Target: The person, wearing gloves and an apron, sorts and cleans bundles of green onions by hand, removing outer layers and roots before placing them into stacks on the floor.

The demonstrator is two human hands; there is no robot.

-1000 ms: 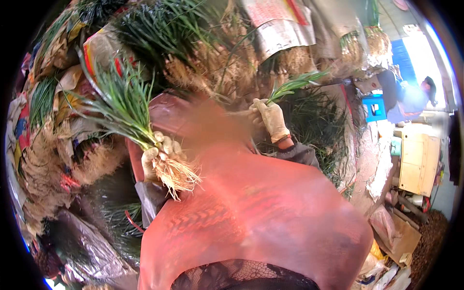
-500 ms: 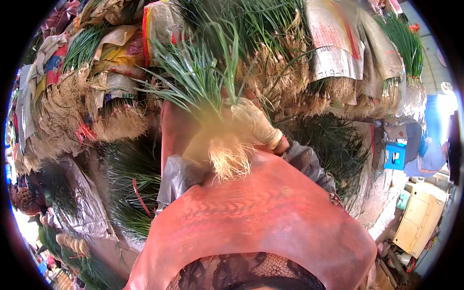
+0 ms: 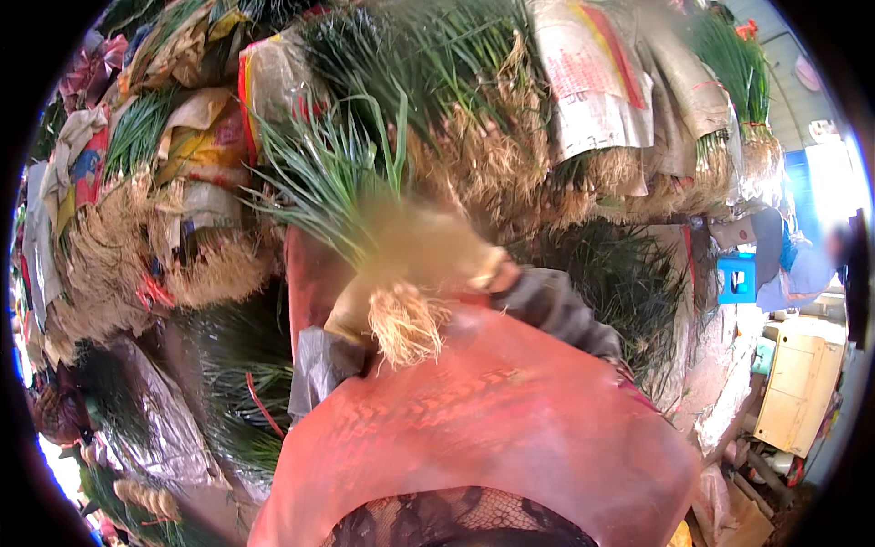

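Note:
A bunch of green onions (image 3: 314,173), its leaves fanned up and to the left, is held upright before my red apron (image 3: 492,401). Its pale, stringy roots (image 3: 406,326) hang below. My left hand (image 3: 351,305), in a tan glove, is closed around the bunch from the left, just above the roots. From the right, my gloved right hand (image 3: 460,251) lies against the bunch at stalk height. A blurred patch covers the right fingers and the middle of the stalks, so their grip does not show.
Bundled green onions with roots outward (image 3: 492,155) are piled in front, partly covered by woven sacks (image 3: 597,100). More greens lie left (image 3: 241,365) and right (image 3: 620,292) of my apron. A blue stool (image 3: 736,278) and a cream cabinet (image 3: 797,387) stand at right.
My right hand has brought a few stalks, held apart at the upper right, in against the bunch. The bunch sits slightly lower and further left. The whole view has shifted a little.

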